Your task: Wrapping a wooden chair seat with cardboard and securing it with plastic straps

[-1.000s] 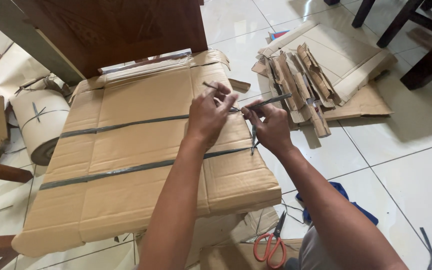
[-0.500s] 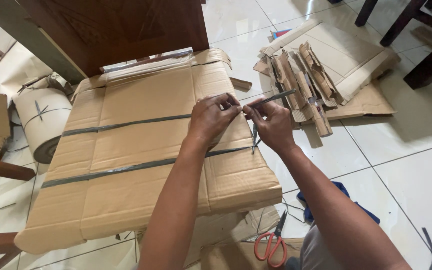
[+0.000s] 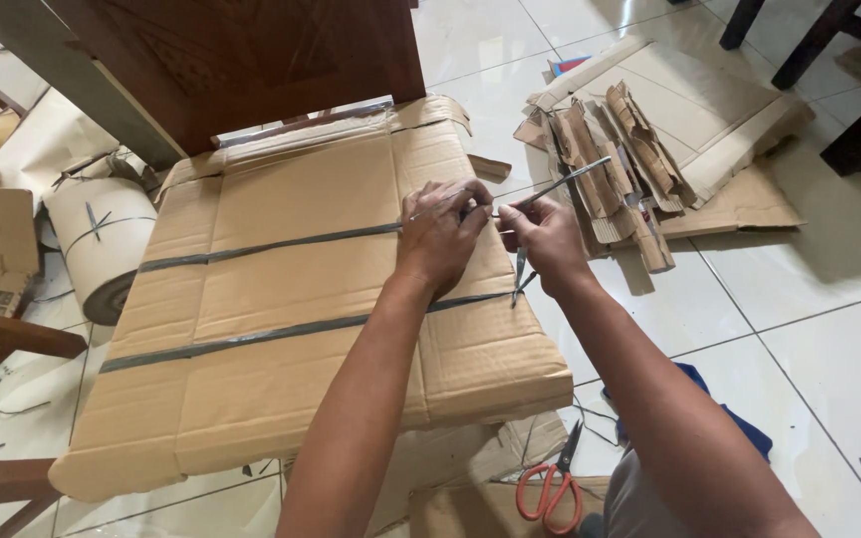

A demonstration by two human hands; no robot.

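Right at the far right edge of the flattened cardboard bundle (image 3: pixel 291 299), the grey plastic strap (image 3: pixel 281 243) is being gripped by both hands where its ends meet. The left hand (image 3: pixel 442 244) is lying palm down on the cardboard, fingers curled and pinched shut on the strap, wrist bent slightly with the forearm running straight up from the bottom of the view. The right hand (image 3: pixel 542 237) is sitting just beside it, almost touching, thumb and fingers closed on the strap's loose ends; one end is sticking out stiffly toward the upper right, another is dangling down past the bundle's edge. The right forearm is coming in at a slant from the lower right.

The strap is thin, flat and slightly glossy, crossing the bundle as a dark band. A second strap (image 3: pixel 251 337) is running parallel nearer the person. The bundle is brown corrugated board, matte, with creased fold lines, lying flat under a dark wooden chair back (image 3: pixel 251 60).

Further out, a pile of torn cardboard scraps (image 3: pixel 610 169) is lying on the glossy white floor tiles (image 3: pixel 829 339) to the right. Orange-handled scissors (image 3: pixel 550 488) are resting on the floor near the person, beside a blue cloth (image 3: pixel 739 423). A strapped roll of brown paper (image 3: pixel 102 239) is lying on the left.
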